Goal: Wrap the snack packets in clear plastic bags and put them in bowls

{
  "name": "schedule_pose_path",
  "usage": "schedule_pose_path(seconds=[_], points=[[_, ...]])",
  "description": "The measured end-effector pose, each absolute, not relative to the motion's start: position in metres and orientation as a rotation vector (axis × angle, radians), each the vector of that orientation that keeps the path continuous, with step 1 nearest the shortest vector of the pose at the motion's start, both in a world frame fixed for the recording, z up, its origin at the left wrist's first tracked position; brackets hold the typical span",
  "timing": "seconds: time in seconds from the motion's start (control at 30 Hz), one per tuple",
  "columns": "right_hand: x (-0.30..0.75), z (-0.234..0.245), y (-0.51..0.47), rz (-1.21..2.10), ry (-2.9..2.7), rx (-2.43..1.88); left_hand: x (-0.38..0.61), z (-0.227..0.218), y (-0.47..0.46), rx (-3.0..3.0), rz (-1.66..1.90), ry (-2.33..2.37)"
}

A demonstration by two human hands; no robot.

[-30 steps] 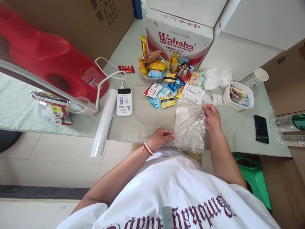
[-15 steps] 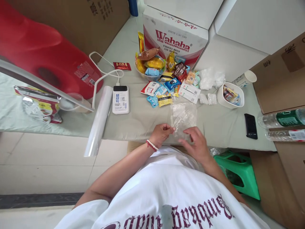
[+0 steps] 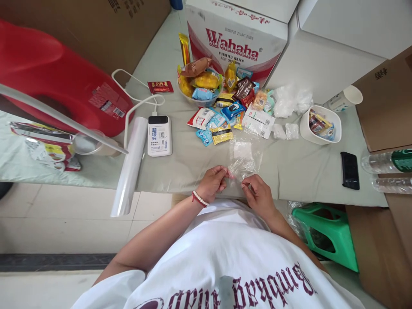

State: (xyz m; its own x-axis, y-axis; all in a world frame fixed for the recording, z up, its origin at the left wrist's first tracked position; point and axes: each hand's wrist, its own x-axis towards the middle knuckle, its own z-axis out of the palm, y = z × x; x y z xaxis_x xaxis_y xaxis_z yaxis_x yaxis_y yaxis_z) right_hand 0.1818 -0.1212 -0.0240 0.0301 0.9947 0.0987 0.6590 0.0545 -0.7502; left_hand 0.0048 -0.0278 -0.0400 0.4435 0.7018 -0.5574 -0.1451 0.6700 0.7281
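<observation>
A clear plastic bag (image 3: 240, 166) lies crumpled at the table's front edge, its near end between my two hands. A pale white square (image 3: 243, 151) shows in or under its far part; I cannot tell which. My left hand (image 3: 212, 183) pinches the bag's left corner, thumb and forefinger together. On the right side my right hand (image 3: 259, 195) also has its fingertips closed on the bag's edge. Just beyond the bag lie a yellow snack packet (image 3: 222, 134), a blue packet (image 3: 204, 137) and white-and-green cartons (image 3: 257, 122).
A bowl of wrapped snacks (image 3: 201, 102) stands before the Wahaba box (image 3: 238, 43). Left are a power bank (image 3: 160, 136), a plastic film roll (image 3: 130, 167) and a red jug (image 3: 64, 81). Right are a white tub (image 3: 320, 136), folded clear bags (image 3: 286, 131), a paper cup (image 3: 346, 99) and a phone (image 3: 350, 171).
My right hand's spread fingers have closed on the bag's near edge. The bag, flatter before, is now bunched between both hands. My left hand still pinches it. The camera view has shifted slightly.
</observation>
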Motion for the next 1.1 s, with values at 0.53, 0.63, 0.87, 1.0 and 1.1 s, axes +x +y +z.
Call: schedule_pose_path(seconds=[0.53, 0.63, 0.87, 1.0, 1.1], points=[[0.16, -0.04, -0.119, 0.402, -2.011, -1.734, -0.015, -0.029, -0.035, 0.598, 0.443, 1.007], [0.159, -0.043, -0.116, 0.456, -1.966, -1.698, -0.017, -0.03, -0.036, 0.618, 0.451, 1.008], [0.16, -0.038, -0.113, 0.741, -1.724, -1.591, -0.02, -0.031, -0.038, 0.669, 0.45, 1.015], [0.159, -0.034, -0.109, 0.855, -1.603, -1.532, -0.016, -0.035, -0.04, 0.744, 0.395, 0.982], [0.161, -0.031, -0.107, 0.951, -1.496, -1.5, -0.013, -0.037, -0.04, 0.83, 0.384, 0.988]])
